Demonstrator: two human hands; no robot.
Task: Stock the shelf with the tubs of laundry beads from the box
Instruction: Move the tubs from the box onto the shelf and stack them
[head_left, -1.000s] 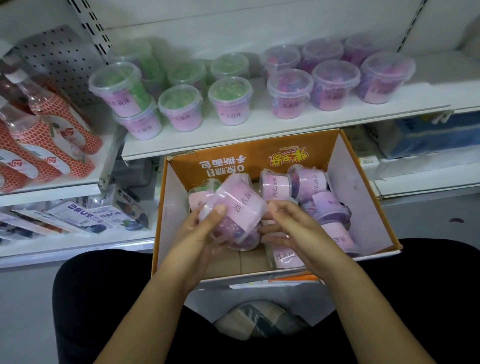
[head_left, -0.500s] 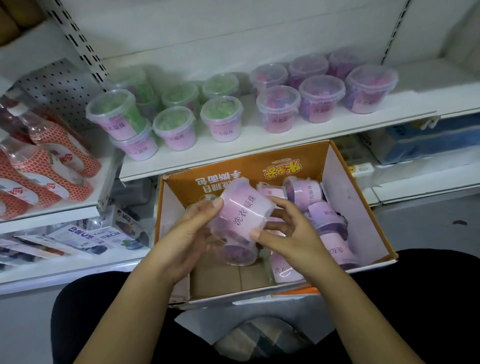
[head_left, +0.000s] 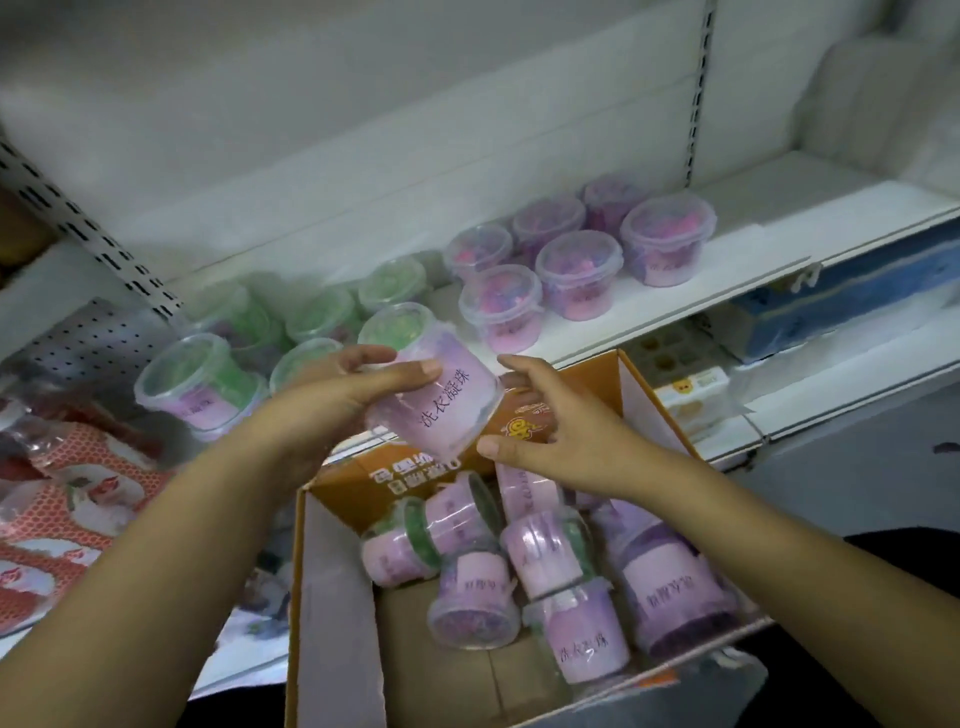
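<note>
White shelf (head_left: 758, 228) is carrying two bunches of lidded tubs, all standing upright. Green tubs (head_left: 322, 318) are crowded together at the left end. Purple tubs (head_left: 577, 275) sit just right of them, a near row and a far row. Lower shelf (head_left: 857, 358) on the right has a blue box (head_left: 852, 296) lying on it.

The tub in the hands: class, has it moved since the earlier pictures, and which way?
Yes. The tub has risen from over the box towards the shelf, gripped by the left hand.

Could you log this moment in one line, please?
left grip: holds tilted tub | right grip: open beside it | box: more tubs
</note>
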